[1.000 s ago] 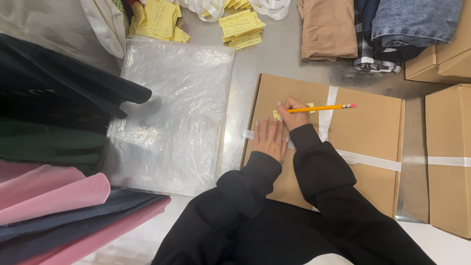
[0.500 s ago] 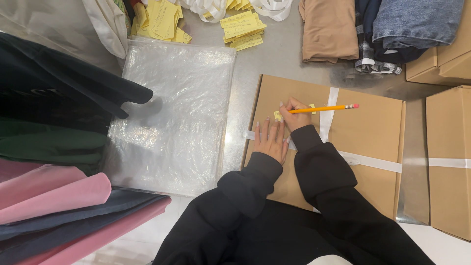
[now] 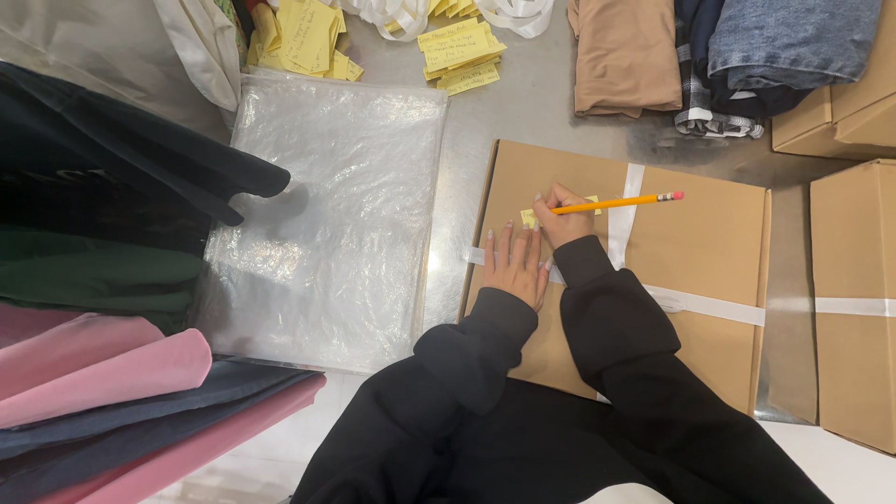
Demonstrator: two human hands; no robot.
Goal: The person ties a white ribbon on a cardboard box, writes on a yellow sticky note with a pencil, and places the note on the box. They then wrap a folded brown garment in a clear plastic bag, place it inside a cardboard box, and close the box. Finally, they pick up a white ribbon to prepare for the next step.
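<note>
Head view — my left hand (image 3: 515, 265) lies flat, fingers together, on the cardboard box (image 3: 695, 280). My right hand (image 3: 563, 214) pinches an orange pencil (image 3: 618, 202), its tip on a small yellow note (image 3: 532, 217) — mostly hidden, writing unreadable.

Head view. The left hand (image 3: 516, 264) lies flat on a taped cardboard box (image 3: 691, 271); just beside it the right hand (image 3: 563, 213) holds a yellow pencil (image 3: 618, 202) with its tip on a small yellow note (image 3: 535, 216). Left: clear plastic bags (image 3: 331, 224) and stacked folded garments (image 3: 103, 308). Far: yellow slips (image 3: 462, 51) and folded clothes (image 3: 625, 56).
</note>
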